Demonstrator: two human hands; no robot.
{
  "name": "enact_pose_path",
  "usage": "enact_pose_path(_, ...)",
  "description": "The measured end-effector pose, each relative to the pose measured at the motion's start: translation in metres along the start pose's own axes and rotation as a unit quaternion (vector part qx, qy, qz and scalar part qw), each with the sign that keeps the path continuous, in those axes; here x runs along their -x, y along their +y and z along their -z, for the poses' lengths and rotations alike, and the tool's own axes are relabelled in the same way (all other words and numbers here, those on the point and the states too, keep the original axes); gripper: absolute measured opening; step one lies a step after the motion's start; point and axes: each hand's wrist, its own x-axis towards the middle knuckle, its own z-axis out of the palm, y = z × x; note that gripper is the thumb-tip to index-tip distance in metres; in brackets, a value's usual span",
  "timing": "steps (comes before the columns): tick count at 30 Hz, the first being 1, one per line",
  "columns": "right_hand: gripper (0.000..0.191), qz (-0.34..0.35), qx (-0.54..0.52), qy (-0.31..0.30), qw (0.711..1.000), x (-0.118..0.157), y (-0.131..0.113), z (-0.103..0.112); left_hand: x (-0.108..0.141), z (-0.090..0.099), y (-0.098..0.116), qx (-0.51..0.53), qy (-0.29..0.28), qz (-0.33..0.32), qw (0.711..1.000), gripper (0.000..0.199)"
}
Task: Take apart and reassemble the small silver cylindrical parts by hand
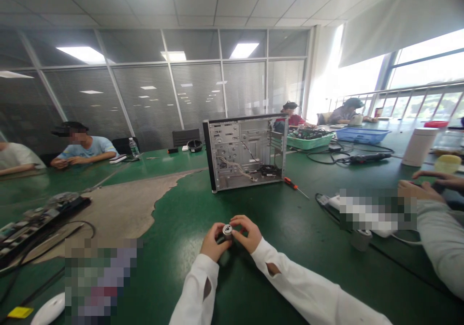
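Note:
A small silver cylinder (227,232), with dark marks or small pieces on its pale top, is held upright above the green table (174,286). My left hand (213,243) wraps its thumb and fingers around the cylinder's left side. From the right, my right hand (248,234) pinches at its upper rim with thumb and fingertips. What the dark marks are is too small to make out. Behind my hands stands an open computer case (246,146), its bare metal inside and some cables facing me. An orange-handled screwdriver (291,184) lies by the case's lower right corner.
At right are a white power strip (386,224), another metal cylinder (361,240), a white bottle (419,147) and a neighbour's hands (422,189). Green (308,142) and blue baskets (362,135) stand farther back. Electronic parts (39,223) and a white mouse (49,309) lie left.

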Motion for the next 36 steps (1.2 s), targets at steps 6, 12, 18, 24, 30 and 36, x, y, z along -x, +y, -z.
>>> enact_pose_path(6,0.017,-0.020,-0.008,0.000,1.000,-0.005,0.001,-0.001,0.002,0.001,0.009,-0.013,-0.010,0.025,1.000,0.030)
enact_pose_path(12,0.009,-0.036,-0.015,0.001,0.999,-0.010,-0.001,-0.003,0.000,0.000,0.003,-0.068,0.006,0.009,0.998,0.033)
enact_pose_path(18,0.008,0.008,-0.015,0.003,1.000,-0.016,-0.009,0.002,0.002,0.000,0.001,-0.097,0.012,-0.010,0.995,0.033)
enact_pose_path(24,0.008,-0.001,0.037,0.036,0.999,-0.014,0.010,0.011,-0.001,0.000,-0.006,-0.093,0.075,0.002,0.993,0.032)
enact_pose_path(30,0.006,-0.035,0.156,-0.052,0.986,-0.009,0.036,0.010,-0.008,0.006,-0.026,-0.111,0.178,0.022,0.977,0.035)
enact_pose_path(36,0.021,-0.075,0.274,-0.123,0.951,-0.007,0.037,0.019,-0.011,0.008,-0.038,-0.113,0.205,0.032,0.972,0.046)
